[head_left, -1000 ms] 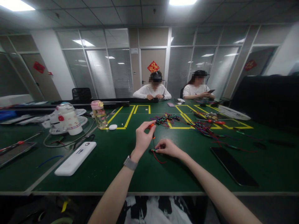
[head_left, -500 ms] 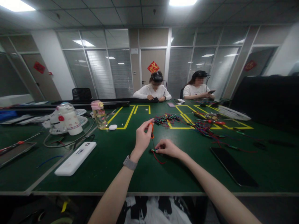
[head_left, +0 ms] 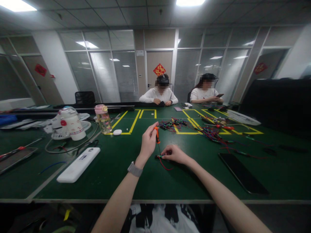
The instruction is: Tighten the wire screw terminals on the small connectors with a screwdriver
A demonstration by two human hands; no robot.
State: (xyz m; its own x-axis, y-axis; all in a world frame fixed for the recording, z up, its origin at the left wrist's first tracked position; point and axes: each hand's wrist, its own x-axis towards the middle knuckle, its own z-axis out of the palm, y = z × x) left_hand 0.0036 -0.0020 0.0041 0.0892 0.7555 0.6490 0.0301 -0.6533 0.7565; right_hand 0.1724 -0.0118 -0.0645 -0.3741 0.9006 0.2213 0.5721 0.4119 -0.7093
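My left hand [head_left: 148, 141], with a watch on the wrist, grips an orange-and-black screwdriver [head_left: 157, 136] by the top of its handle. The thin shaft points down, its tip at a small green circuit board [head_left: 159, 156] on the table. From that board a red wire curls towards me. My right hand [head_left: 175, 154] pinches the board's right side between thumb and fingers, holding it against the tabletop. Whether the tip sits in a screw is too small to tell.
Wired boards lie heaped beyond my hands [head_left: 173, 124] and to the right [head_left: 213, 132]. A black phone [head_left: 243, 173] is at right, a white power bank [head_left: 79, 165] at left. Bottles [head_left: 103, 119] stand further left on the green table [head_left: 116, 191]. Two people sit opposite.
The screwdriver's handle has tilted slightly left, and my left hand has shifted a little left with it. My right hand and the board stay in place.
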